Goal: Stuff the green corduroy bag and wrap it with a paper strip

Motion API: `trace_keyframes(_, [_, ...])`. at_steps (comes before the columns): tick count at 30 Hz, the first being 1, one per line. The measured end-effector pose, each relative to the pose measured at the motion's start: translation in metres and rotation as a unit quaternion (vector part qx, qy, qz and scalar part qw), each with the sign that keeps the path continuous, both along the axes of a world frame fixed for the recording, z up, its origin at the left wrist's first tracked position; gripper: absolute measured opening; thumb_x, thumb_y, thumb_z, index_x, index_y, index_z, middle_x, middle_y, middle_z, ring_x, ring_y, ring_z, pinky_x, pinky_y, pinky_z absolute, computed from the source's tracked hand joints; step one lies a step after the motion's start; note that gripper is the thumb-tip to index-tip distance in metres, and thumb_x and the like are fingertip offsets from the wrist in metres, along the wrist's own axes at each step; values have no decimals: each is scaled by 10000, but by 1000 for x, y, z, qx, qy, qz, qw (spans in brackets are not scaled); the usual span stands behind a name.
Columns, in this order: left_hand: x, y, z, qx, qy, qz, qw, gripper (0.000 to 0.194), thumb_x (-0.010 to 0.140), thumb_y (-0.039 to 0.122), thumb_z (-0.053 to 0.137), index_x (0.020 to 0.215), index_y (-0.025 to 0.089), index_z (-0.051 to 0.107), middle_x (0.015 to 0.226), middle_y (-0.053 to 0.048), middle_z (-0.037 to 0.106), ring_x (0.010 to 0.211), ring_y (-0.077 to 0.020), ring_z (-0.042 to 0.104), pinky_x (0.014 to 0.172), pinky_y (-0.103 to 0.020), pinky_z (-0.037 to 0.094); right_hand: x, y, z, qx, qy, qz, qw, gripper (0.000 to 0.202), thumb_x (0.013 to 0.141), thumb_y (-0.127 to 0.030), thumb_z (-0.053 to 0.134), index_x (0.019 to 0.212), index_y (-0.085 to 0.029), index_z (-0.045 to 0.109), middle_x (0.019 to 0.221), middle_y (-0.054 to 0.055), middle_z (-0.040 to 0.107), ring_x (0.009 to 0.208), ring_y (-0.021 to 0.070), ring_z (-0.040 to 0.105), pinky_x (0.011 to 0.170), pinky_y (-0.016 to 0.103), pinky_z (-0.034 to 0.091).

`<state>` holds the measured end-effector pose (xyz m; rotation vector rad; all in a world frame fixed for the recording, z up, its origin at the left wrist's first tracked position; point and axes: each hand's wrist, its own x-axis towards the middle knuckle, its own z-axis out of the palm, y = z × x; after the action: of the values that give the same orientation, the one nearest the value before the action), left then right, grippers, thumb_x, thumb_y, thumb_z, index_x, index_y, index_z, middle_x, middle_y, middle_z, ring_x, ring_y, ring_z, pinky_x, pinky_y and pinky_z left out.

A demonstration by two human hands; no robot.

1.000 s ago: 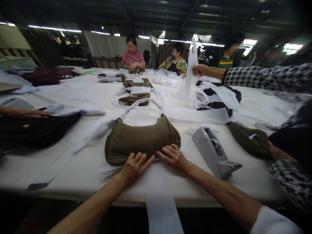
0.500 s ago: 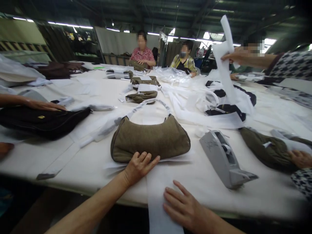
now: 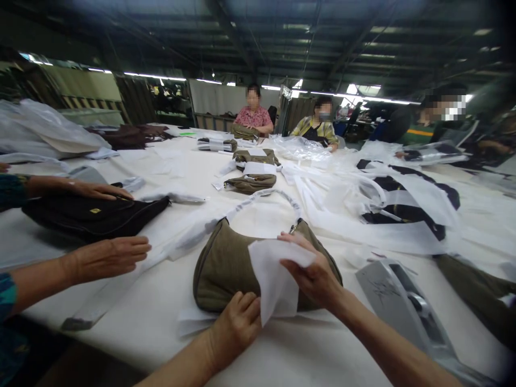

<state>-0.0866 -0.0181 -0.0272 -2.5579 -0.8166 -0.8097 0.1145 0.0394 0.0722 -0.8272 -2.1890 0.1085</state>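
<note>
An olive-green handbag [image 3: 226, 263] lies on the table in front of me, its strap [image 3: 266, 194] wrapped in thin white material and arching away. My left hand [image 3: 237, 328] has its fingers curled against the bag's lower edge, beside the paper; its thumb is hidden. Pinched in my right hand [image 3: 310, 269] is a white paper sheet [image 3: 274, 285], raised over the front of the bag and covering part of it. More white paper [image 3: 197, 322] sticks out from under the bag.
To the right stands a grey tape dispenser [image 3: 403, 306], with another olive bag [image 3: 471, 290] beyond it. A co-worker's hands [image 3: 108, 258] are at a black bag [image 3: 92, 215] on the left. Wrapped olive bags [image 3: 253, 184] and loose white paper [image 3: 387, 236] lie farther back. People sit across the table.
My right hand has moved up from the table edge, lifting the paper sheet over the bag's front. My left hand stays at the lower edge. The left co-worker's second hand has reached in.
</note>
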Motion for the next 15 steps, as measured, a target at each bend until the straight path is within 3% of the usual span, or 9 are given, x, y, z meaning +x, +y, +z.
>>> trace_keyframes(4, [2,-4,-4,-22,-81,18,996,183,793,103,411,870,106,577,860,-83,600,838,-209,531,711,-384,391,-16,41,-26,-99,-48,-115,987,226,892,-278,386,856,-169,581,945,70,634,941,186,561,851,323,395])
trace_keyframes(8, [6,0,-5,-2,-144,57,988,121,792,137,492,881,102,565,812,-68,615,820,-204,534,767,-396,372,-30,59,-31,-170,-213,-214,938,309,892,-351,360,761,-167,570,764,60,652,713,175,597,691,280,383])
trace_keyframes(11, [3,7,-5,-9,-161,56,985,159,763,103,547,920,103,527,783,-59,596,784,-189,530,758,-379,392,-39,72,-29,-198,-312,-251,895,321,885,-384,344,821,-169,574,792,92,660,753,218,614,702,313,375])
trace_keyframes(15, [-5,17,0,26,-127,72,989,341,771,58,536,1075,210,522,867,-49,586,819,-185,542,747,-376,391,-44,90,-36,-227,-333,-268,875,327,889,-358,314,931,-137,552,838,141,654,809,260,614,726,351,377])
